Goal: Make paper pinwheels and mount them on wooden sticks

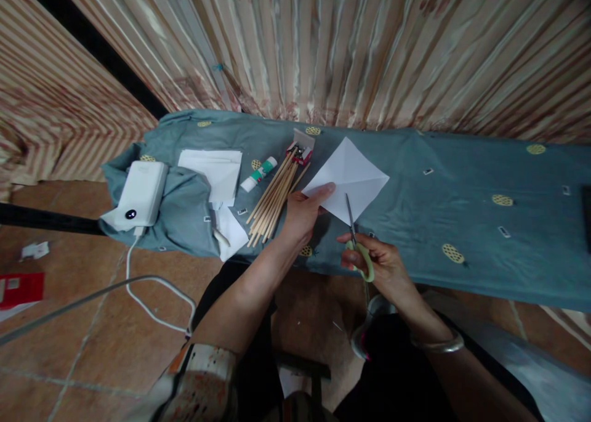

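A square of white paper (353, 166) with crease lines is held up by my left hand (302, 209), its thumb on top near the left corner. In my right hand (376, 259) is a pair of scissors (365, 263) with pale green handles. Their blades point away from me and lie at the paper's near corner. A bundle of thin wooden sticks (272, 203) rests just left of my left hand. Behind the sticks stands a small open red box (302, 151) with small things in it that I cannot make out.
A glue stick (258, 174) lies left of the sticks, beside stacked white paper (217, 169). At the left end of the cloth-covered table (429, 225) sits a white power bank (143, 194) with a cable (159, 317) trailing down. A pleated curtain (351, 52) hangs behind.
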`<state>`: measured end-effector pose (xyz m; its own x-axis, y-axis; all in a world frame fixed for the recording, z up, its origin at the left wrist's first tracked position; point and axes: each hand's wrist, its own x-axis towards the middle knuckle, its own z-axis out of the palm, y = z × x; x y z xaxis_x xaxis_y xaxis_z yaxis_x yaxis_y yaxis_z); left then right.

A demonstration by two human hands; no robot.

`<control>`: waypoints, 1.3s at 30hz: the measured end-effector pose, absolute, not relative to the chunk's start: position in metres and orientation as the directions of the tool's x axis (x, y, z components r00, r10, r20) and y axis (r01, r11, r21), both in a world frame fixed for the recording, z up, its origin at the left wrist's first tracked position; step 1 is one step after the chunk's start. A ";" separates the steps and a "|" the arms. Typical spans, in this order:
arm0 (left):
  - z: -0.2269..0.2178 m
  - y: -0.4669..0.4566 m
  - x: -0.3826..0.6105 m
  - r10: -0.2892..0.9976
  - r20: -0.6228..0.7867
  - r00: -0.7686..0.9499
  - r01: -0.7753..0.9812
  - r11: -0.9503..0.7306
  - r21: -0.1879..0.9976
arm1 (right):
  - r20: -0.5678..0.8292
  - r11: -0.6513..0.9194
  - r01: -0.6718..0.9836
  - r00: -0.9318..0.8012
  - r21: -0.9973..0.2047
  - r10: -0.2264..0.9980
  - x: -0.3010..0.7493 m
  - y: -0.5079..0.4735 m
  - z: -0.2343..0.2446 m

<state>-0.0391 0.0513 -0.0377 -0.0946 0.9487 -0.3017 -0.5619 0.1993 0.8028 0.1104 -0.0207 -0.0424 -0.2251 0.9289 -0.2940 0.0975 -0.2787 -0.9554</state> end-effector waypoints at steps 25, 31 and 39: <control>-0.040 0.049 -0.037 0.947 -0.310 -0.079 -0.546 0.219 0.809 | -0.269 -0.246 0.133 -0.201 -0.960 0.942 0.111 -0.019 -0.044; -0.042 0.049 -0.037 0.946 -0.316 -0.072 -0.553 0.225 0.802 | -0.284 -0.265 0.118 -0.203 -0.957 0.937 0.110 -0.020 -0.044; -0.041 0.048 -0.037 0.951 -0.304 -0.062 -0.564 0.218 0.796 | -0.293 -0.284 0.072 -0.192 -0.956 0.937 0.108 -0.020 -0.044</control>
